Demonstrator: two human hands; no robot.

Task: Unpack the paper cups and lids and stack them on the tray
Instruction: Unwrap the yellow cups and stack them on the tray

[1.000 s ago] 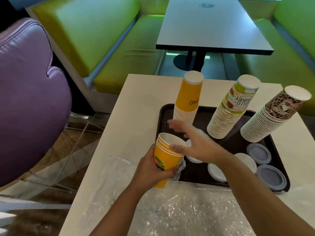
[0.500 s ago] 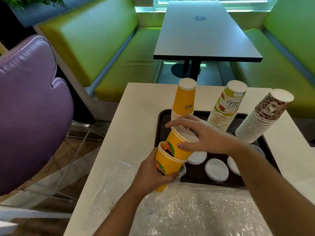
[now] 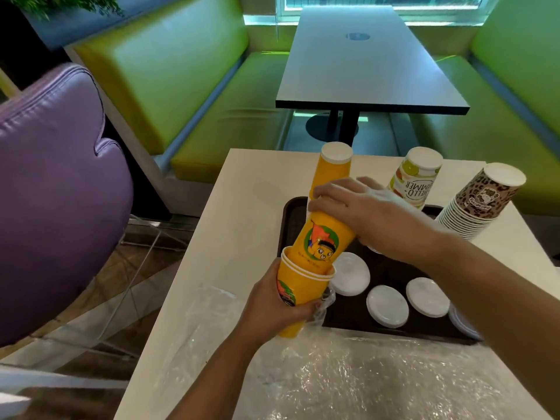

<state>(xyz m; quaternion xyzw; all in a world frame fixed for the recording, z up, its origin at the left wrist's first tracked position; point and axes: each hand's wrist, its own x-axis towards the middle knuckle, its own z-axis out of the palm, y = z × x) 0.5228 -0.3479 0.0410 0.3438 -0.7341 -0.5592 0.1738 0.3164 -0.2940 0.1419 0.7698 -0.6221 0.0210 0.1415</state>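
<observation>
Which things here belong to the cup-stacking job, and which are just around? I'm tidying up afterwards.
Job: orange cup the right hand lifts; nested orange cups in the left hand; three cup stacks, e.g. leopard stack; white lids; tray; plastic wrap.
Around: purple chair; dark table; green benches.

orange cartoon cup (image 3: 322, 237), leopard-print stack (image 3: 478, 201), white lids (image 3: 387, 306), brown tray (image 3: 291, 207).

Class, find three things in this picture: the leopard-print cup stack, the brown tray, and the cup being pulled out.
leopard-print cup stack (image 3: 485, 198), head view, side of the top cup.
brown tray (image 3: 357, 310), head view, bare floor between lids.
pulled-out cup (image 3: 324, 241), head view, printed side.
</observation>
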